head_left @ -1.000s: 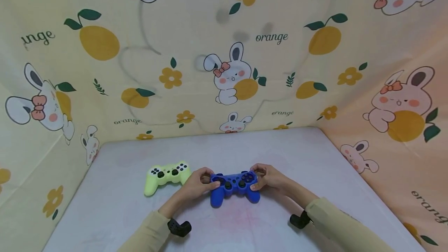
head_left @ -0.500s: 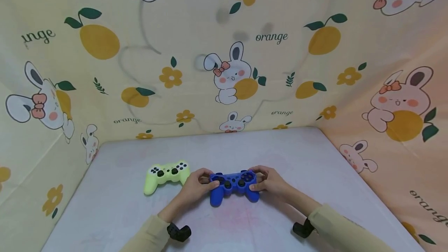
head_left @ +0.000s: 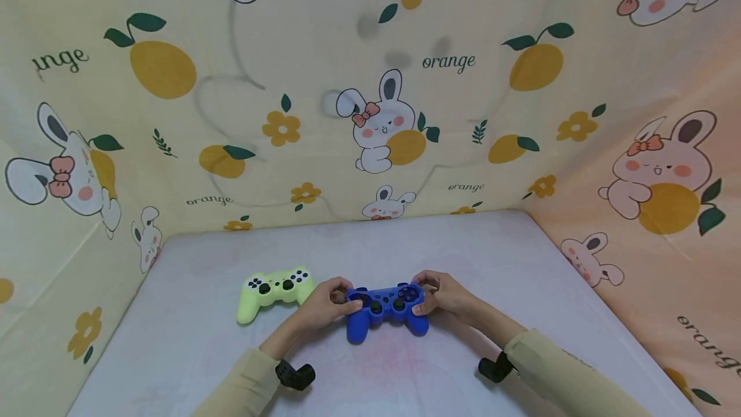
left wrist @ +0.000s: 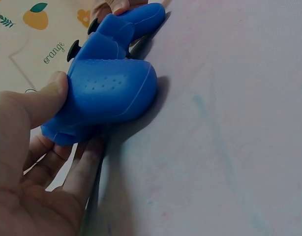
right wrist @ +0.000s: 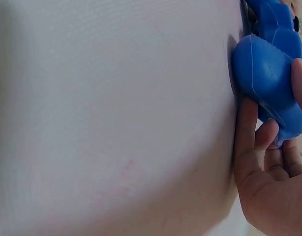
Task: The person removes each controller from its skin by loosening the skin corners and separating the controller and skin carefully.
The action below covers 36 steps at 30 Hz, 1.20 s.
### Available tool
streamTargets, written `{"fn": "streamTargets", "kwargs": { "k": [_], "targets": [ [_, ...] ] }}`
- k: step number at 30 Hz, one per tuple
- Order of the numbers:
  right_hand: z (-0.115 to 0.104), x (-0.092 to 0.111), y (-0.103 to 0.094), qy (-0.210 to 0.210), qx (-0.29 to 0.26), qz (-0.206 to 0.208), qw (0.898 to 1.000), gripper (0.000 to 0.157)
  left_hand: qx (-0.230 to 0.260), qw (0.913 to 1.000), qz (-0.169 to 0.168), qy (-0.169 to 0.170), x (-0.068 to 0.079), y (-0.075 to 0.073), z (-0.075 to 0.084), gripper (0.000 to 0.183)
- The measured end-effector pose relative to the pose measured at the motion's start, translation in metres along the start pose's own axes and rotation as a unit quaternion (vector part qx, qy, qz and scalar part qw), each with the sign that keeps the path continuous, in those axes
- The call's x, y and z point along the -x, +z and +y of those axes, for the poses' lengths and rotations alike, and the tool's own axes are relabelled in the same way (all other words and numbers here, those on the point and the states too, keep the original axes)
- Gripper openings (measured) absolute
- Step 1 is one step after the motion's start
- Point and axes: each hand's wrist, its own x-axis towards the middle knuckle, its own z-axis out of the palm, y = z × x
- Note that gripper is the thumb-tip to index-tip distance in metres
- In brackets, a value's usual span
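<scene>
Your left hand (head_left: pixel 324 304) and right hand (head_left: pixel 448 298) each pinch an end of the blue controller (head_left: pixel 386 309), thumbs on top, fingers behind and below. It sits low at the middle of the table (head_left: pixel 382 381), handles toward you; whether it bears on the surface, you can't tell. Held only by its ends, it could tilt or slip if one thumb eases. Swinging your left hand outward could knock the yellow-green controller (head_left: pixel 276 293) just beside it.

Blue game controller (head_left: pixel 386 307), black thumbsticks (head_left: pixel 399 304) on top
</scene>
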Motion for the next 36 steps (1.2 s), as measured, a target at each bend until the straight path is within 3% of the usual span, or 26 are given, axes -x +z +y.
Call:
{"fn": "streamTargets", "kwargs": {
  "k": [14, 18, 21, 27, 36],
  "targets": [
    [0.004, -0.001, 0.0, 0.007, -0.018, 0.001, 1.0, 0.055, 0.033, 0.9993, 0.014, 0.006, 0.004, 0.004, 0.001, 0.034],
    [0.005, -0.002, 0.0, 0.009, -0.029, 0.002, 1.0, 0.055, 0.041, 0.9988, 0.019, 0.016, 0.014, 0.003, 0.019, 0.029],
    [0.005, -0.001, 0.001, 0.01, -0.029, 0.007, 0.999, 0.055, 0.042, 0.9987, 0.021, 0.02, 0.017, 0.003, 0.024, 0.027],
    [0.004, 0.002, 0.003, 0.015, -0.035, 0.017, 0.999, 0.054, 0.048, 0.998, 0.032, 0.025, 0.007, 0.006, -0.003, 0.028],
    [0.006, 0.011, 0.007, 0.011, -0.04, 0.037, 0.998, 0.053, 0.032, 0.9972, 0.062, 0.028, 0.014, 0.011, 0.0, 0.034]
  ]
}}
